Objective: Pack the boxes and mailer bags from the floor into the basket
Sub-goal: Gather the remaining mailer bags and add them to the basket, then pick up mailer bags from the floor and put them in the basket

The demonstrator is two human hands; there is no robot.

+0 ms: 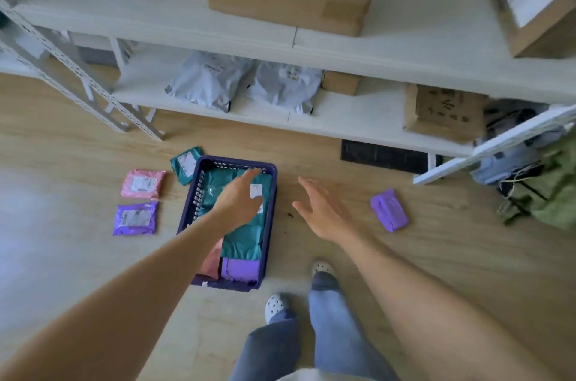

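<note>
Both bare forearms stretch down from the camera toward the floor. At their ends, the left hand (240, 196) hangs over the basket (187, 212), its fingers (249, 174) straight and spread, holding nothing. Beneath them lies a large teal mailer (246, 237); whether they touch it I cannot tell. The right hand (321, 209) is likewise empty, fingers straight, above bare floor just right of the basket. Under the left wrist, a purple bag (240, 268) and a pink bag (212, 262) lie packed at the basket's near end. Left of the left fingers, a small teal mailer (185, 163) lies just beside the basket's far corner, with a pink mailer (143, 183) and a purple mailer (135, 218) farther out. Right of the right fingers, well apart, lies another purple mailer (389, 209). By my reckoning three pieces are in and four bags remain. No boxes show on the floor.
</note>
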